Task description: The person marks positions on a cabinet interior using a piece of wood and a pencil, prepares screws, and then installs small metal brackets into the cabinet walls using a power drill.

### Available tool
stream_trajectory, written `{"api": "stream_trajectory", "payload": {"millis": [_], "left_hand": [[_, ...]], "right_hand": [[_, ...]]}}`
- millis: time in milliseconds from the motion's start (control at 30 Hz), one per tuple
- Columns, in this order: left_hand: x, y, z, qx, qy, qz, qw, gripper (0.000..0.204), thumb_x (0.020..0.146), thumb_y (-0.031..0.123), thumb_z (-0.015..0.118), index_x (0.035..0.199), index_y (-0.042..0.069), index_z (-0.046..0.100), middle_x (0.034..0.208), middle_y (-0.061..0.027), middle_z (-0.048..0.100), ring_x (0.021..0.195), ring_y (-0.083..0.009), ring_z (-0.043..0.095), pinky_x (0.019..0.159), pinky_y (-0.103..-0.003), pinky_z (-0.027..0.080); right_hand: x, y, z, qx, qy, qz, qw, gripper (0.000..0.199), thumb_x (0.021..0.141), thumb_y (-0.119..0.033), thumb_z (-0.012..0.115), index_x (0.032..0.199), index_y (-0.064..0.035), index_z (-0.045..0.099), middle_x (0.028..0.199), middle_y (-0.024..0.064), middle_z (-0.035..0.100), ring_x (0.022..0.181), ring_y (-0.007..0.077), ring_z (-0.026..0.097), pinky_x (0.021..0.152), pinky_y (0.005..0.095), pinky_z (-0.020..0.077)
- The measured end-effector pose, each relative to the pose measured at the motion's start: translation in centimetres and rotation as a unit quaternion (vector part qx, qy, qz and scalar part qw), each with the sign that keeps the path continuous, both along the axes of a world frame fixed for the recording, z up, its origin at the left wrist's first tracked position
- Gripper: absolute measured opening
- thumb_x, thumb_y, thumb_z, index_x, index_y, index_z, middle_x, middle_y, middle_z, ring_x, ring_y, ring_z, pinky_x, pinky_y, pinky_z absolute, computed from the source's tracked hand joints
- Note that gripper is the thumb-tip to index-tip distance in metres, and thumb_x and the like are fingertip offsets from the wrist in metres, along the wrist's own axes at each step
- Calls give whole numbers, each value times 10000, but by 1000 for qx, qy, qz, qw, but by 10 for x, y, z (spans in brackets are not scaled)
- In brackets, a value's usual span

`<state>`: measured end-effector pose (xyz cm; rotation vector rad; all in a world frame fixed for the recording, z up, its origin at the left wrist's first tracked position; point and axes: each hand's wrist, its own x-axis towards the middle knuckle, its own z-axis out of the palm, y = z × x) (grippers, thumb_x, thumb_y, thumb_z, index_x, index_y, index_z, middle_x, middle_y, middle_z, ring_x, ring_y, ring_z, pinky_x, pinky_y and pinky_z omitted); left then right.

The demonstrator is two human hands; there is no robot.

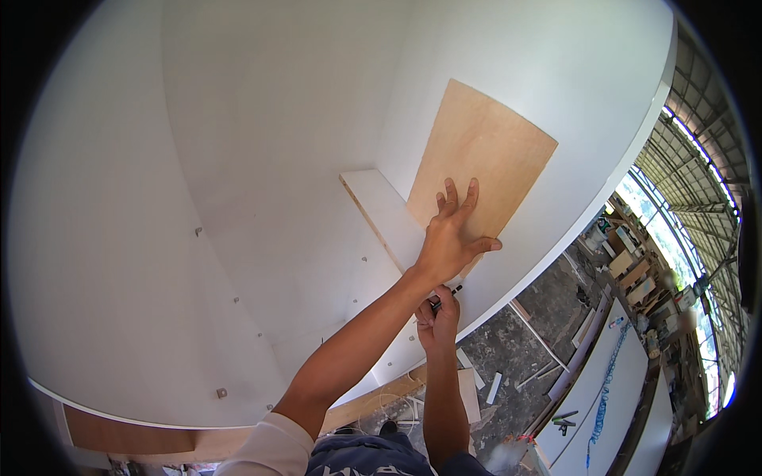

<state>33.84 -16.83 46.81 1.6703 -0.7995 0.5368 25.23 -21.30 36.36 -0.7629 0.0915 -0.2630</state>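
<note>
Left hand [451, 238] flat on plywood piece [480, 159].

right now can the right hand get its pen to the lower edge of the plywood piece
Probably yes: the right hand holds the pen just below the plywood piece, with only the flat left hand beside that edge.

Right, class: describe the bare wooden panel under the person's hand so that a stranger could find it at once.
Start from the big white cabinet wall that fills the view. Right of its middle, above a narrow white shelf board, lies a flat rectangular pale plywood panel, with the left hand spread on its lower edge. It is the only unpainted wood-coloured face among the white surfaces.
</note>
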Motion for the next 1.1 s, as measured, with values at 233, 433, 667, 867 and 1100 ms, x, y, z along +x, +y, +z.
{"api": "stream_trajectory", "payload": {"millis": [233,433,667,867,1100], "left_hand": [[4,-1,-1,-5,14,-2,1000,1102,659,414,893,1548,152,296,1507,-422,167,1374,-598,188,1098,-497,377],[49,20,0,3,52,-4,999,1110,666,472,877,1555,179,281,1538,-378,156,1423,-522,186,1148,-473,318],[95,37,7,1,88,-8,996,1091,687,401,890,1558,193,267,1524,-365,221,1491,-364,143,1183,-439,261],[113,49,3,-26,99,-11,995,1072,697,412,881,1556,210,272,1560,-258,277,1513,-269,126,1197,-458,236],[117,44,0,-26,110,-33,993,1094,681,441,883,1559,285,250,1586,-293,129,1483,-410,132,1190,-482,259]], "right_hand": [[1,11,7,56,-16,-59,997,168,934,-175,635,825,-57,585,503,-28,425,377,60,300,403,224,244],[4,19,15,37,25,-80,996,234,933,-183,635,868,40,604,574,137,599,407,95,425,397,231,272],[3,11,0,27,3,-67,997,240,945,-185,621,839,29,609,571,151,614,433,110,493,396,230,272],[1,15,6,17,10,-41,999,254,962,-173,597,769,-7,598,558,125,600,449,109,534,398,235,274],[-8,6,14,-45,17,-29,998,297,985,-249,558,925,37,610,772,236,697,368,51,297,386,206,253]]}}
